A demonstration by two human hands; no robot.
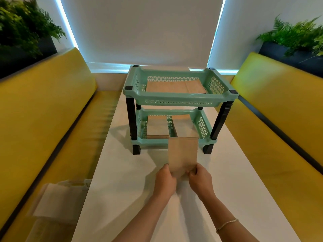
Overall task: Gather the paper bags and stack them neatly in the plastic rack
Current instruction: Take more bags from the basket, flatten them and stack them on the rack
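Both hands hold one brown paper bag (182,154) by its near edge: the left hand (165,179) pinches the left corner and the right hand (201,180) pinches the right corner, each grip clamped on the paper. The bag is raised flat above the white table (122,172), and its far edge overlaps the front rim of the lower tier of the green plastic rack (180,97). More paper bags lie in the upper tier (174,87), and two piles sit in the lower tier (157,126). Yellow benches (43,110) run along both sides of the table, and on the left bench lies a pale folded bag (57,198). Potted ferns (297,37) stand behind the bench backs.
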